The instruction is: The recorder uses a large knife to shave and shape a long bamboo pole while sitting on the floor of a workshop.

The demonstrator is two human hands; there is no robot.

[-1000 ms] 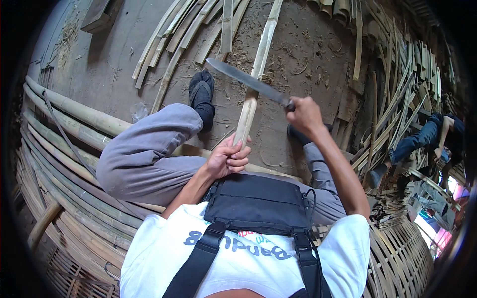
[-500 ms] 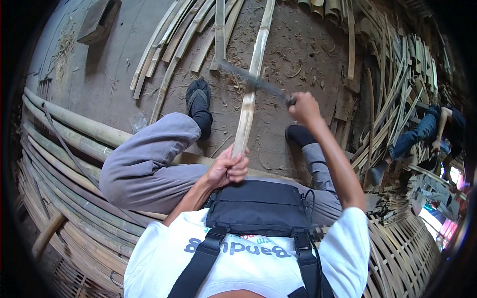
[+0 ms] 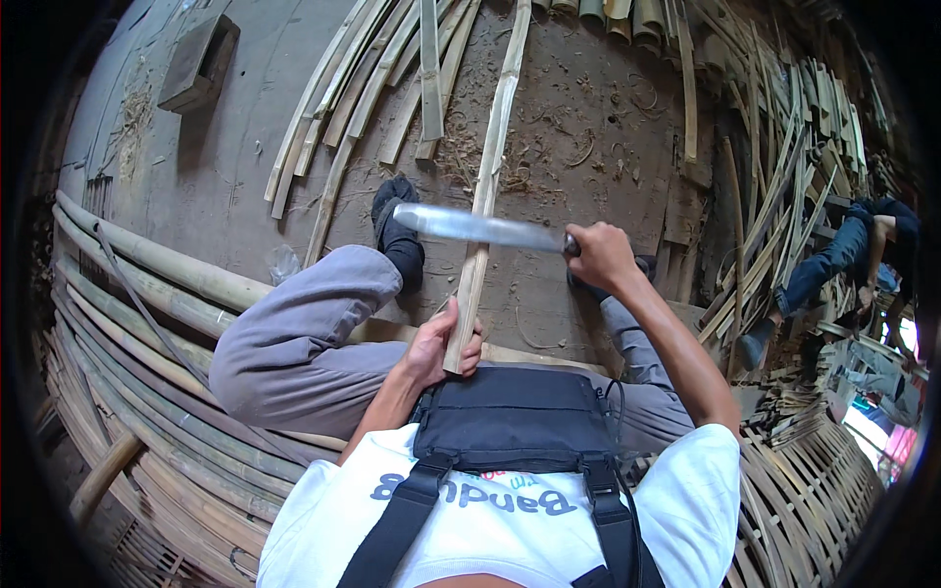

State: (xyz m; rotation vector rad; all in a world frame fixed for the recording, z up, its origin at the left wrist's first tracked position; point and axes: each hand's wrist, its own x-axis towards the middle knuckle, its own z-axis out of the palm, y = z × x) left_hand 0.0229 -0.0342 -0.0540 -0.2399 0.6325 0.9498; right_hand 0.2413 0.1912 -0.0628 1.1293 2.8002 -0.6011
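Head view: the left hand [image 3: 441, 345] is clamped around the near end of a long, pale, split-bamboo strip [image 3: 472, 284], whose butt pokes out just above a black fabric pouch [image 3: 515, 416]. The right hand [image 3: 600, 255] is closed on the dark handle of a broad, grey steel knife [image 3: 441, 221]. Its motion-blurred blade lies crosswise over the strip, ahead of the left hand; whether the edge is biting cannot be told. From there the strip runs away between the feet and out past the top edge.

Farther out, curled, tan shavings [image 3: 520, 171] litter the brown floor, and more flat bamboo strips [image 3: 365, 93] fan out beyond the left foot. Round, greenish bamboo poles [image 3: 167, 247] lie along the left side.

The step looks like shaving down the strip. Another stroke would call for a firm left grip, a shallow blade angle and fingers clear of the edge.
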